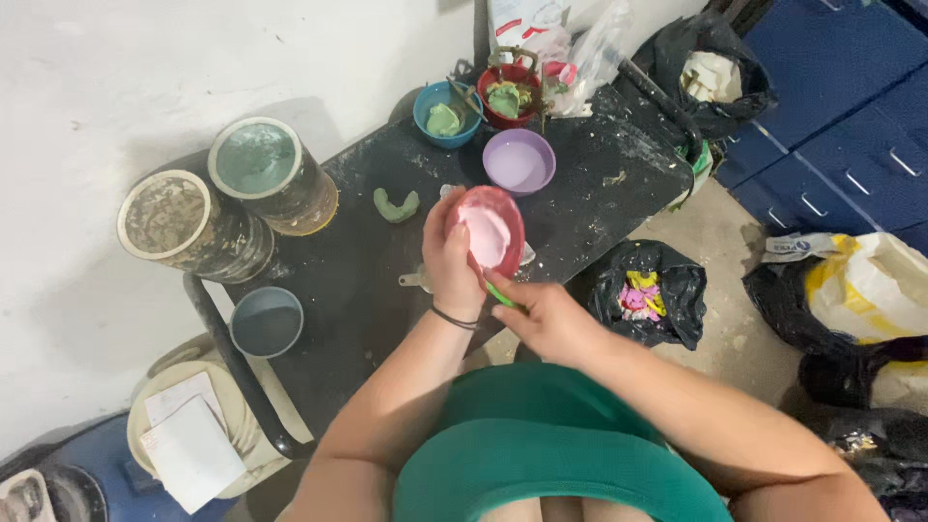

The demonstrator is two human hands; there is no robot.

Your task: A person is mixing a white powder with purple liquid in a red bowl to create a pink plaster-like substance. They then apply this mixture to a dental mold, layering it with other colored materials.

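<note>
While the left hand (450, 263) grips a tilted red bowl (486, 230) of pink paste, the right hand (544, 317), closed on a green spatula (501, 295), mixes; purple bowl (519, 161) just beyond.

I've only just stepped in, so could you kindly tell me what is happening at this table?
A person stands over a black, powder-dusted table. The left hand holds up a red flexible mixing bowl of pale pink paste, tilted toward them. The right hand grips a green-handled tool at the bowl's lower rim. Behind it sit a purple bowl, a blue bowl and a second red bowl, the last two with greenish material. A green jaw-shaped cast lies on the table.
</note>
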